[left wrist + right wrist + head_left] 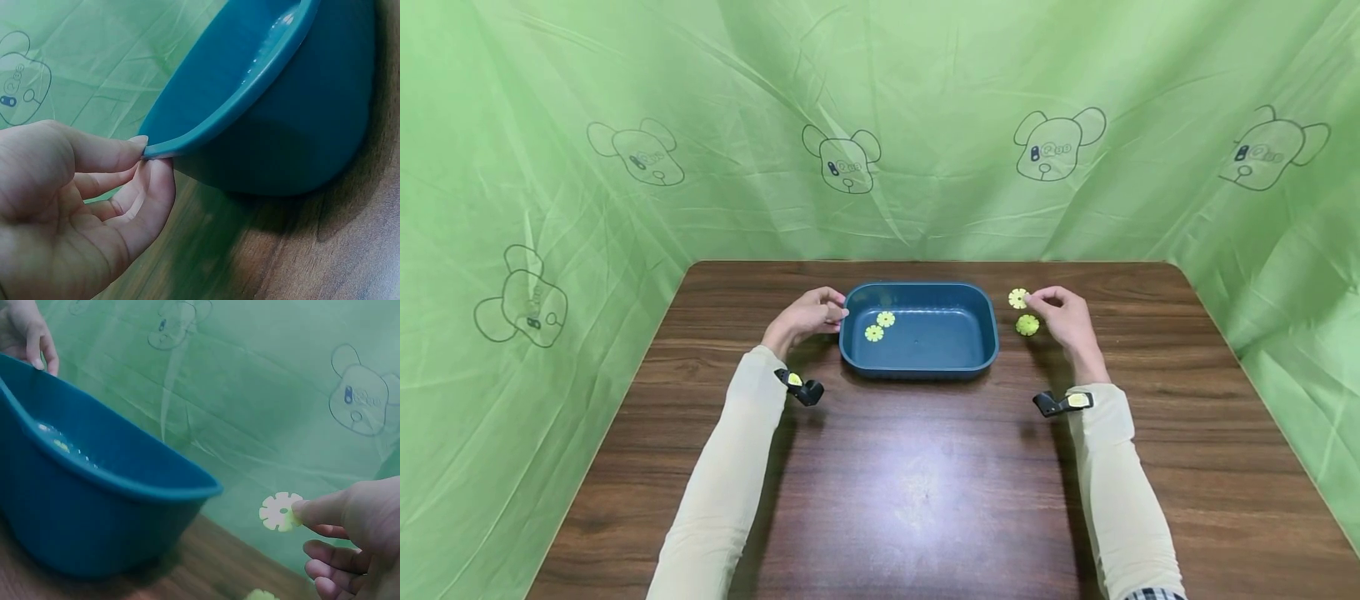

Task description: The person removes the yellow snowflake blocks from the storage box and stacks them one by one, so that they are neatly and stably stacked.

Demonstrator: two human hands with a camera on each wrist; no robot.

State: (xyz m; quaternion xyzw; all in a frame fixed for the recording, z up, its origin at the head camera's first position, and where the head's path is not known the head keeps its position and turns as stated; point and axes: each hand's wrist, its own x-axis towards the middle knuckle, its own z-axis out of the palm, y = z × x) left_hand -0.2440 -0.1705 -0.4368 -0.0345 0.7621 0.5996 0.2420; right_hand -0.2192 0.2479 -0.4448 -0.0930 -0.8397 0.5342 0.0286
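A dark blue plastic basin (917, 368) stands on the wooden table. My left hand (808, 317) pinches its left rim between thumb and fingers, as the left wrist view shows close up. Inside, on the basin floor, lie two yellow flower-shaped discs, one disc (886, 319) just behind the other disc (874, 333). To the right of the basin, my right hand (1063, 319) pinches another notched yellow disc (279, 511) by its edge, raised above the table. Below that hand, a yellow-green disc (1027, 325) lies on the table.
The brown wooden table (917, 500) reaches back to a green curtain (917, 225) printed with bear heads, which also hangs along both sides. A small black wrist camera (805, 390) is strapped to the left sleeve, and another wrist camera (1060, 404) to the right sleeve.
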